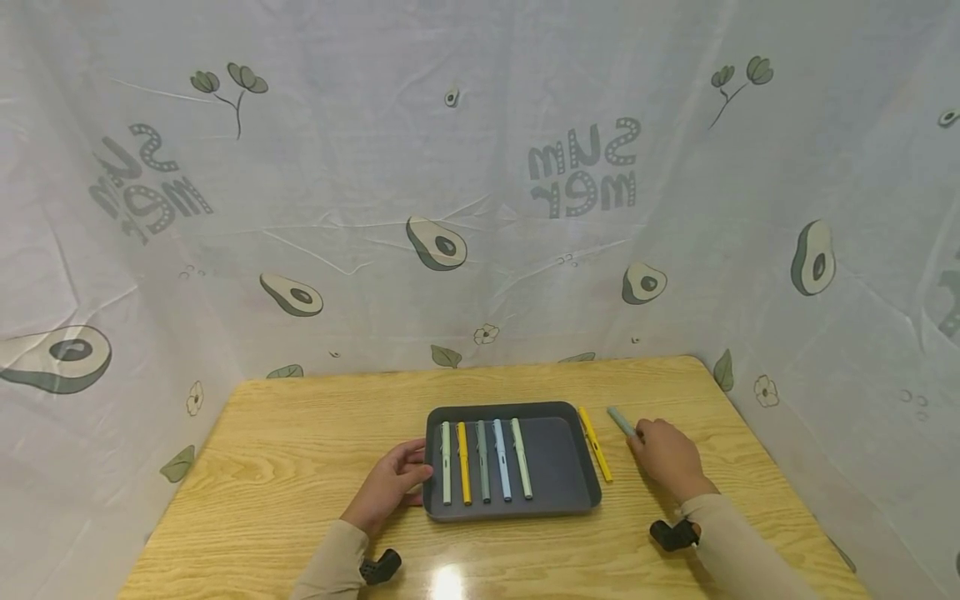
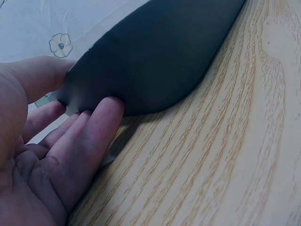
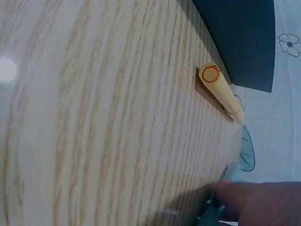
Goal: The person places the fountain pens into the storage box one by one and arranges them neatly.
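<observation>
A dark grey tray (image 1: 558,467) lies on the table with several capped pens side by side in its left and middle part: pale green (image 1: 447,467), yellow (image 1: 464,467), dark grey-green (image 1: 482,467), light blue (image 1: 502,467) and another pale green pen (image 1: 522,462). My left hand (image 1: 388,486) holds the tray's left side, thumb at the rim and fingers against the outer wall (image 2: 155,61). On the table to the right, my right hand (image 1: 666,454) pinches a grey-green pen (image 1: 620,421), whose near end is hidden by the fingers.
A yellow pen (image 1: 596,446) lies right beside the tray's right wall; its end (image 3: 211,75) faces the right wrist camera. Behind the wooden table (image 1: 300,433) hangs a pale curtain (image 1: 360,167) printed with avocados, which also closes off both sides.
</observation>
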A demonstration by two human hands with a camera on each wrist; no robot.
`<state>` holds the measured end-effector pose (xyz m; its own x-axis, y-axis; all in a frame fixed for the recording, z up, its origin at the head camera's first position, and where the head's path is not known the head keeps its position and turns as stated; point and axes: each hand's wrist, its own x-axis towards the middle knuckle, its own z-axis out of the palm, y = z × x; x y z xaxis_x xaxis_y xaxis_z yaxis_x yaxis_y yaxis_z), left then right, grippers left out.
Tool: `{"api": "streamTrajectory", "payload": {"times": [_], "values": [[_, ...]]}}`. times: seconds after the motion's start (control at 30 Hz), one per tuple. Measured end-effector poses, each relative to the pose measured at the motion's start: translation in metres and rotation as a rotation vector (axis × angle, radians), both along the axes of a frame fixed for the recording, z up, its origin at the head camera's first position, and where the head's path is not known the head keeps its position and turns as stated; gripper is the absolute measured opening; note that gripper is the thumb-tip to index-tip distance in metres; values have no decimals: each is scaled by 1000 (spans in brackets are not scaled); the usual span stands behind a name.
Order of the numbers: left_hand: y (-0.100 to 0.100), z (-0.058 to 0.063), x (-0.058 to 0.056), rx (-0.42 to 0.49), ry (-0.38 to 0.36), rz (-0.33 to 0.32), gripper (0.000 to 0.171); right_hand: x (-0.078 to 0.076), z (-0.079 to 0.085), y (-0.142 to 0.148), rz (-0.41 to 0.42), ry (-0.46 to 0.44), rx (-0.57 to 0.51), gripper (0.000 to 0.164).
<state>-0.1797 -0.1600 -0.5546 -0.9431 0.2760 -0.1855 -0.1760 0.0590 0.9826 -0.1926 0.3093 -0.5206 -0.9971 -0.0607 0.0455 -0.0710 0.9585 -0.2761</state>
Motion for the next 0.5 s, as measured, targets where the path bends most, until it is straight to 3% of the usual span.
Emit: {"api": "streamTrajectory", "payload": {"times": [0.23, 0.5], "values": [[-1, -2, 0, -12, 6, -6, 62, -3, 0, -4, -2, -3, -42, 25], [0, 0, 0, -7, -5, 5, 62, -7, 3, -8, 15, 20, -31, 11]]}}
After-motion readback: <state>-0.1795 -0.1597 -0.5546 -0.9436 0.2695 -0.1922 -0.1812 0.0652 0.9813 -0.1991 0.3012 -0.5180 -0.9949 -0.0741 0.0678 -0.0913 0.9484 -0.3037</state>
